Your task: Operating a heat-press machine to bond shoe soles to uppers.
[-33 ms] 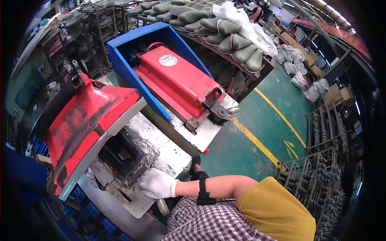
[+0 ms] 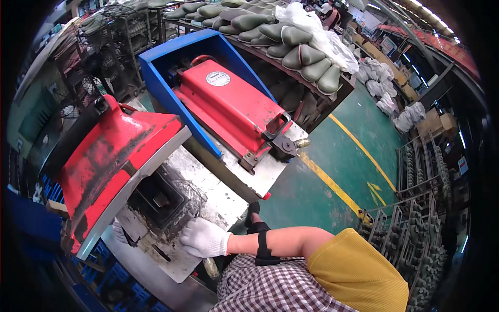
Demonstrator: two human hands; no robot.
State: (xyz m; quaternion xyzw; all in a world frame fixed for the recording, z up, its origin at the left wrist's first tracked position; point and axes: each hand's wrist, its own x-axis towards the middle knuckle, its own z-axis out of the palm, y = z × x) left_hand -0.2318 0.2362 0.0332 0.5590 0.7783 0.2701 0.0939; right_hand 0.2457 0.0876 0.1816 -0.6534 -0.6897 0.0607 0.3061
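Note:
My right hand (image 2: 205,237), in a white knitted glove, lies back up at the near edge of a worn metal machine table (image 2: 218,205). Its fingers curl under, and whatever they close on is hidden. Just below the hand, a worn tan handle (image 2: 211,268) sticks out from the table edge. Beside the fingers sits a black rectangular mould-like block (image 2: 158,197) with a recess and a small metal piece inside. A red machine head with a pale rim (image 2: 117,171) stands tilted up over the block's left side. My left hand is not visible.
A second red machine head (image 2: 231,104) lies lowered in a blue frame (image 2: 150,73), its lever handle (image 2: 301,143) jutting right. Behind it, a rack carries many grey-green shoe-shaped pieces (image 2: 254,22) and white plastic sheeting (image 2: 312,28). Loaded racks (image 2: 410,229) line the green floor's right side.

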